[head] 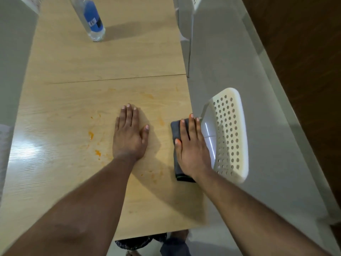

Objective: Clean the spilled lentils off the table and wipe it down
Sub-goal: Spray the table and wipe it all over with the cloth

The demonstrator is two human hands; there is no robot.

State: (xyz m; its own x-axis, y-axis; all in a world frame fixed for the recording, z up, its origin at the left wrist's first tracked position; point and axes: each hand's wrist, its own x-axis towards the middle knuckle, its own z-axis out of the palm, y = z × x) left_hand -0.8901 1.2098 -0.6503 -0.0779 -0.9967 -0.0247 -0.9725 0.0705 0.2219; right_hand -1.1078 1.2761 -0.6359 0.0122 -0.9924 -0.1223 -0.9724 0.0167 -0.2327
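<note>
Left hand (129, 134) flat on the surface (77, 58), palm down, fingers straight and together, thumb splayed out to the right, holding nothing. Right hand (191, 146) also flat, fingers straight, pressing down on a folded dark grey cloth (176, 130) right at the surface's right edge; nothing gripped, just palm and fingers on top. Cloth pokes out past the fingertips on the far side and at the wrist on the near side, where a darker hem with a thin green line shows. The two hands are well apart, bare wood between them. Lentil residue (91, 134): orange smears and small blobs on the surface, mostly left of the left hand, another blob (97, 153) nearer, a faint streak (161, 121) between the hands, light smudges (147, 96) on the far side, and a few specks near the left forearm. No whole lentils I can make out, only stains. A seam line (118, 78) crosses the surface beyond the stains. Clear water bottle (88, 17) with a blue label stands at the far end, well away from the mess. White perforated plastic chair (227, 133) sits just right of the surface, its back beside the right hand; second chair (184, 34) further along the same side. Grey floor (249, 71) to the right.
</note>
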